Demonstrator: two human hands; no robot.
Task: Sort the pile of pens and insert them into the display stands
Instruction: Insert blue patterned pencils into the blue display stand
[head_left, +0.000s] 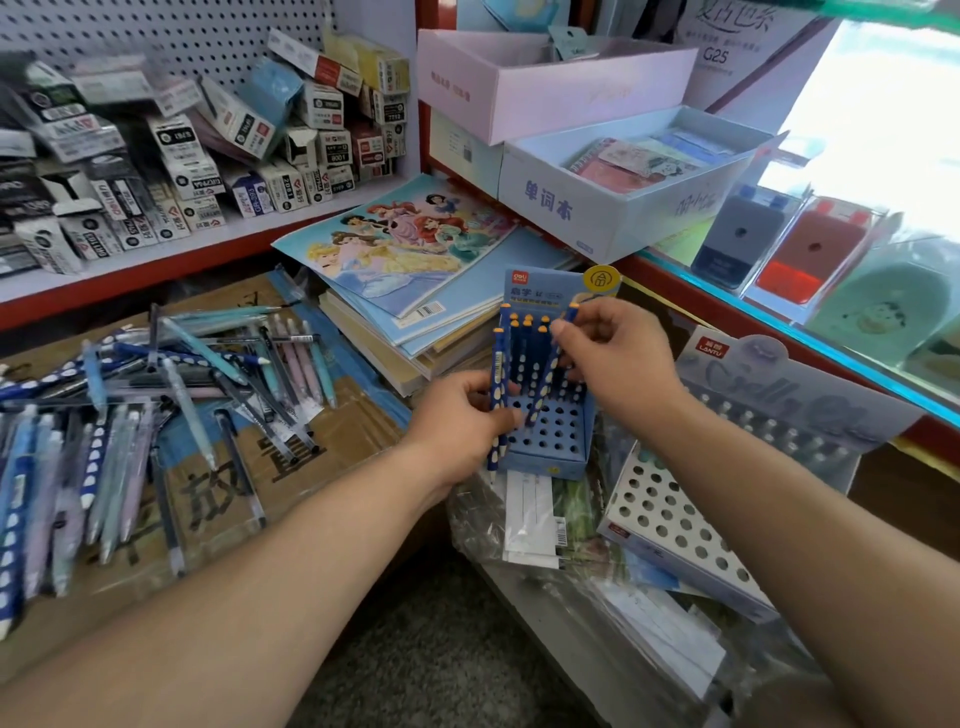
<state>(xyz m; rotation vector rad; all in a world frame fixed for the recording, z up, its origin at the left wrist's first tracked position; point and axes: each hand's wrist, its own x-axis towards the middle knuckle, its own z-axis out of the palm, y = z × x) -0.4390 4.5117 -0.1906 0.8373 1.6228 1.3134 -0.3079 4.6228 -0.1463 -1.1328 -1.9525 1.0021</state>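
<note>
**Item: dark-blue pens with pale dimples and orange caps.**

**Location.**
- A loose pile of pens is spread on flattened cardboard at the left, with several kinds mixed and crossed over one another.
- A group of standing pens is already seated in the back rows of the blue display stand. The front holes are seen empty.
- The stand sits on plastic-wrapped stock. Whether it rests there fully or is partly held up cannot be told.

**Hands.**
- The left hand is curled round one spare pen, held upright against the stand's left wall.
- The right hand pinches a tilted pen near its capped end, with the tip lowered toward a hole.

**Handling, as judged.**
- The pens are taken to be light, rigid and slim.
- The barrels are smooth plastic and may slip, though some purchase is likely given by the dimples.
- The tips are narrow and could be damaged if forced at an angle.
- A fingertip pinch on the upper third is recommended, leaving the lower barrel free to be guided in upright.
- The stand is thin card, light and easily tipped or crushed. It is best steadied at a side wall, not at the header card.

**Adjacent.** A white perforated stand and a grey stand are noted at the right.
</note>
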